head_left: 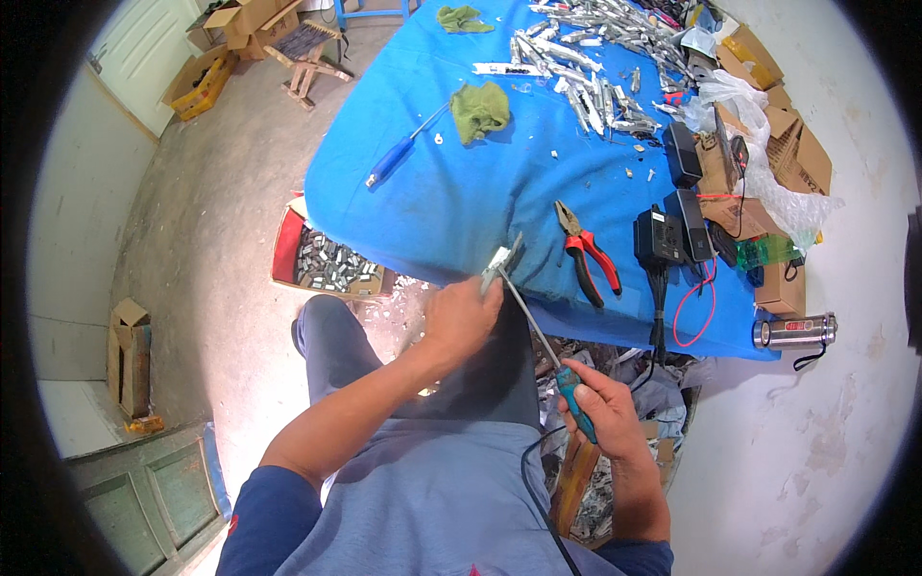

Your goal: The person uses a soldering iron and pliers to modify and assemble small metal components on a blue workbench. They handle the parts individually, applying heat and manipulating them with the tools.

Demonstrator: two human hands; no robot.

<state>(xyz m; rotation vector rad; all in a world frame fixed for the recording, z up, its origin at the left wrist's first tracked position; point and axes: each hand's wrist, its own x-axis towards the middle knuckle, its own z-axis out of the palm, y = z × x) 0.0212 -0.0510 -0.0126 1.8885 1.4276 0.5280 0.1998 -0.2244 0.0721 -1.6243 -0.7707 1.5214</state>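
Observation:
My left hand is closed around a small silvery-white metal piece at the table's near edge. A dark, narrow part juts from the piece's far side. In my right hand is a screwdriver with a teal and black handle. Its long shaft slants up to the left, and the tip meets the metal piece beside my left fingers. Pliers with red and black handles lie on the blue cloth to the right of the piece. Farther left rests a second screwdriver with a blue handle.
Silvery strips are heaped at the table's far side, near a green rag. Black adapters with cables and a metal flashlight occupy the right edge. Below the table's left corner sits a red box of small metallic pieces.

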